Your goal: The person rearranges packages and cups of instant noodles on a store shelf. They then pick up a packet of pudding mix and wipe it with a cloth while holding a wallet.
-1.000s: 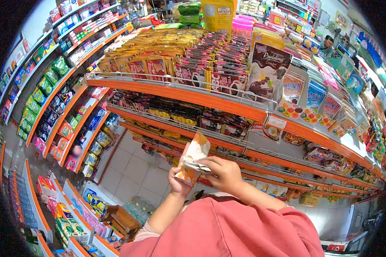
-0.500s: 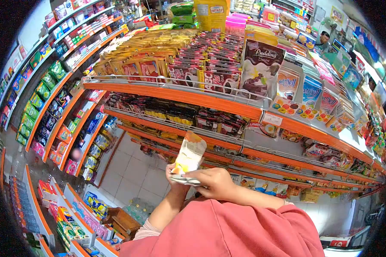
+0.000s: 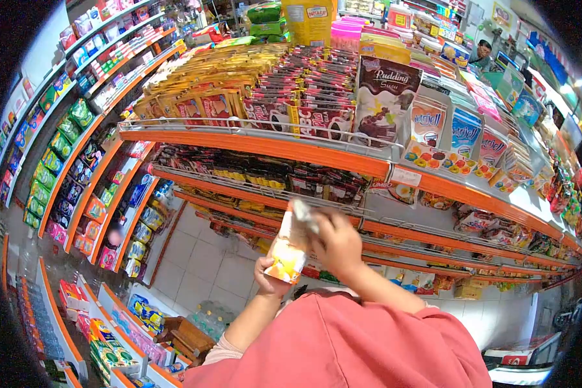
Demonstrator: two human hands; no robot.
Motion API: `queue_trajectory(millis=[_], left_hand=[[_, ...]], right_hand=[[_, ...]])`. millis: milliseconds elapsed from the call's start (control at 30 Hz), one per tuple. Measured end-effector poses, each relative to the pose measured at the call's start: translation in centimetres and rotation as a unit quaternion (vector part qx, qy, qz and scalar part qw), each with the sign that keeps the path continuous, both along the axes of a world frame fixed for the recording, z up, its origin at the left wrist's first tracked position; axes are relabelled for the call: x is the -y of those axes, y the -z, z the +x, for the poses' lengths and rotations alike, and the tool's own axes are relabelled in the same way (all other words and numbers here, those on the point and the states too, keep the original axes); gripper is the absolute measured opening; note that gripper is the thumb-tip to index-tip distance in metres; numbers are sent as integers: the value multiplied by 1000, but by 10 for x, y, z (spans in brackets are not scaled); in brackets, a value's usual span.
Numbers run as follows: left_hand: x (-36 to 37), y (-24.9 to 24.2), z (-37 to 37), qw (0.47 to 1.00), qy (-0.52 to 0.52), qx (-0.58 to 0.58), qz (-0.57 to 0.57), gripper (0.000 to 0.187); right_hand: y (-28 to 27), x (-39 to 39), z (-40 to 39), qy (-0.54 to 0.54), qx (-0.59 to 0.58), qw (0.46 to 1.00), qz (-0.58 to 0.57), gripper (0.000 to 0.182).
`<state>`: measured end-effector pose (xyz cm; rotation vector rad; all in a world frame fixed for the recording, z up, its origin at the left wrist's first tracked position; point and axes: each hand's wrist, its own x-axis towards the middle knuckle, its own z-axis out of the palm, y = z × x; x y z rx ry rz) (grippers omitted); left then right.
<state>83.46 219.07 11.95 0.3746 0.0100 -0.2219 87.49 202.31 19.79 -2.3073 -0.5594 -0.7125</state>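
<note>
While the left hand [image 3: 269, 279] grips the packet [image 3: 287, 253] low and the right hand [image 3: 337, 242] pinches its top, a hasty pull could tear it or drop it to the floor [image 3: 204, 258].

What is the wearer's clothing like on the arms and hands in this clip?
Both hands are bare: left hand, right hand, no gloves, and no rings or watch that I can make out. Forearms are uncovered. A salmon-pink top covers the body, with a paler short sleeve edge showing at the left arm.
</note>
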Motion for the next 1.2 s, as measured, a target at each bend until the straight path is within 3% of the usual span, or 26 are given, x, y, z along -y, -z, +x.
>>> queue_trajectory(millis=[67,100,133,200,267,333,400,433,467,533,600,633,667,733,767,933,1000,1067,1133,1200], left_hand=[[3,0,2,999,-43,28,-18,68],[3,1,1,997,-76,-22,7,68],[-9,14,5,980,57,112,-152,66],[5,7,4,990,-131,16,42,62],[12,-13,5,988,-135,45,65,63],[14,-23,7,978,-147,99,109,65],[20,-27,6,965,-170,43,195,60],[23,-33,3,967,-161,48,192,61],[25,-38,3,968,-153,55,190,62],[23,-48,5,969,-118,139,167,64],[21,-51,15,912,-178,237,285,66],[22,-54,13,903,-201,189,330,76],[21,-51,14,902,-204,188,330,76],[19,-36,15,926,-235,69,287,92],[18,-24,18,926,-254,76,269,95],[30,-32,15,915,-305,5,264,94],[28,-33,13,968,-166,17,187,84],[29,-38,14,976,-152,14,156,78],[33,-44,15,988,-121,3,92,67],[21,-45,25,973,-189,45,124,58]], right_hand=[[-2,-9,-16,-75,-1,997,-18,49],[-1,-13,-25,-108,-1,994,-14,51],[-2,-15,-30,-139,0,990,-8,54],[-7,-10,-30,-198,-32,980,15,57],[-9,-4,-29,-278,-59,958,35,56],[-4,-5,-31,-273,-96,957,29,65],[-1,-19,-37,-221,-176,939,197,74],[6,-17,-36,-219,-176,945,166,84],[12,-13,-30,-221,-176,945,166,84],[21,-6,-19,-238,-285,903,218,85],[30,-6,-14,-239,-328,846,345,74],[34,-5,-15,-239,-318,816,420,72],[36,-3,-16,-239,-307,779,491,71],[35,6,-16,-210,-323,793,472,68],[34,7,-17,-193,-330,783,492,65],[40,10,-16,-168,-305,753,559,52],[44,13,-15,-170,-315,743,566,46],[47,16,-13,-190,-390,692,577,46],[43,15,-15,-198,-399,695,565,47],[41,17,-14,-146,-441,714,524,47]])
